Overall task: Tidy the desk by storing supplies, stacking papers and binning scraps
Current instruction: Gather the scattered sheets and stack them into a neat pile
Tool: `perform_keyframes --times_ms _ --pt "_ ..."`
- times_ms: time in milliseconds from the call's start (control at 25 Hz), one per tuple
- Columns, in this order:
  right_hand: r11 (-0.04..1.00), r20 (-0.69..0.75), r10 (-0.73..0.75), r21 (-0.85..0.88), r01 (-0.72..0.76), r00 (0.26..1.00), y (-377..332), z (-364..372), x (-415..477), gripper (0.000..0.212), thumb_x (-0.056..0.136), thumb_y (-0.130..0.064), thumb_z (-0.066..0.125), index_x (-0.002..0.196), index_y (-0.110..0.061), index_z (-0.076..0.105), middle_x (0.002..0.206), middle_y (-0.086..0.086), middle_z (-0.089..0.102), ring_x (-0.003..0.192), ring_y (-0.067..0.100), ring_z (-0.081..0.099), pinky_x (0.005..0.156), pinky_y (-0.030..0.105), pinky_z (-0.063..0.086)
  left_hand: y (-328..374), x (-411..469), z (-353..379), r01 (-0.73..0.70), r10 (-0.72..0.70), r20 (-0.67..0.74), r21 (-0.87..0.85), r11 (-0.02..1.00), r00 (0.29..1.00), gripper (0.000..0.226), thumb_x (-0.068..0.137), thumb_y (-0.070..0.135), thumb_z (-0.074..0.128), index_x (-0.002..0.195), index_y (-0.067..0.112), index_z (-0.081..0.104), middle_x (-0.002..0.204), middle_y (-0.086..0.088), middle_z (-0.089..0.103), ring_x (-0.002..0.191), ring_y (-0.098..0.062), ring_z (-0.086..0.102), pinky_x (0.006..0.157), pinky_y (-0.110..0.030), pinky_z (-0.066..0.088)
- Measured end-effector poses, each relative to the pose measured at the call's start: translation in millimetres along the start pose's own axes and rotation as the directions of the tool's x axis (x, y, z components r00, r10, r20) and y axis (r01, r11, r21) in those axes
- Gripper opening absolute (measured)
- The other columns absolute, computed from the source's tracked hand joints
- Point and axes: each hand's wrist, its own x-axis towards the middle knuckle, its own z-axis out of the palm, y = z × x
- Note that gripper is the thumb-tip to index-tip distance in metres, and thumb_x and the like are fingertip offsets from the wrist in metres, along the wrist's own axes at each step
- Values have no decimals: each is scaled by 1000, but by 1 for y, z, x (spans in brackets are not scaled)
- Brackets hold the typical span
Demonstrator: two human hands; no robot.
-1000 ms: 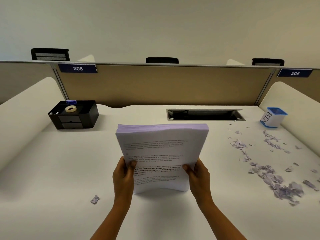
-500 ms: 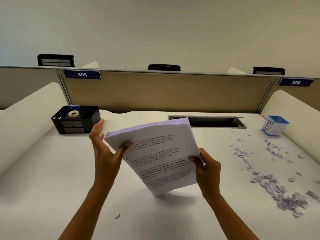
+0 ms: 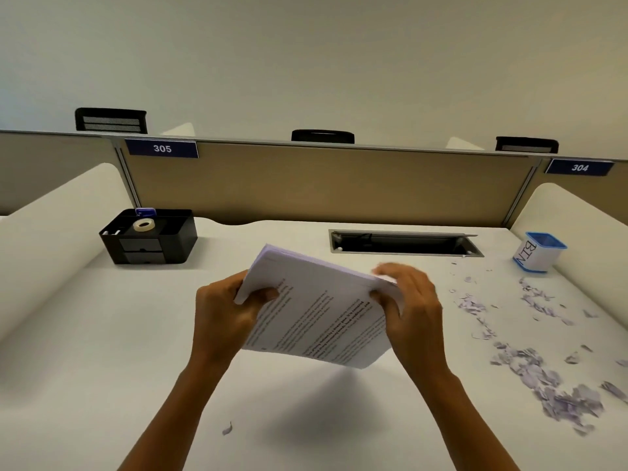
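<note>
At the far left of the desk [image 3: 102,351], against the divider [image 3: 323,185], sits a black organizer [image 3: 149,237]. A tape roll [image 3: 144,225] lies in its top tray, with a blue item [image 3: 145,211] just behind the roll; what that item is cannot be told. A plate reading 305 [image 3: 161,148] hangs on the divider above it.

Nearer the camera, one lone scrap [image 3: 227,429] lies on the desk below the left forearm.

In the middle, both hands hold a paper stack [image 3: 316,311] above the desk, tilted, with its printed face toward the camera and its shadow on the surface beneath. The left hand [image 3: 224,311] grips the stack's left edge, thumb on the front sheet, fingers behind. The right hand [image 3: 411,307] clamps the right edge, thumb in front and fingers curled over the top corner; that hand is slightly blurred.

Behind the stack, a cable slot [image 3: 404,243] is let into the desk, its lid open.

Right of the hands, torn scraps [image 3: 557,396] are strewn over the desk in a loose band from near the slot down to the right edge, thickest at the lower right. At the far right stands a white cup with a blue rim, marked BIN [image 3: 538,251], near the upper end of the scraps. A plate reading 304 [image 3: 579,167] is fixed to the divider above it.
</note>
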Motion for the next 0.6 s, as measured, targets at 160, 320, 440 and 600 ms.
perform_keyframes --times_ms 160,320,440,600 --pt "824 -59 542 232 -516 838 16 -5 -18 76 78 -22 69 140 -19 26 148 8 29 135 22 31 108 34 33 -12 -13 7 261 -276 -83 -153 953 958 5 72 33 62 76 30 62 67 40 61 68 6 65 56 -6 48" --pt "453 309 696 512 -730 648 31 -7 -41 55 77 -45 63 119 -12 48 119 8 60 107 24 59 89 37 52 -29 -25 17 407 -450 -74 -313 858 890 14 70 34 62 79 23 64 72 27 69 66 -11 68 54 -16 54" --pt "512 259 680 502 -697 686 32 -9 -47 22 86 -27 55 99 -9 55 101 3 68 93 24 62 87 42 53 -38 -34 26 451 -504 -67 -357 818 861 18 70 33 63 80 18 65 74 14 72 63 -18 67 54 -20 56" --pt "487 280 696 492 -721 661 41 -4 -65 15 91 -14 53 104 -6 53 101 10 65 95 30 61 78 34 53 -51 -58 34 467 -486 -41 -216 857 873 28 74 36 59 92 15 62 83 6 69 71 -15 66 58 -22 56"
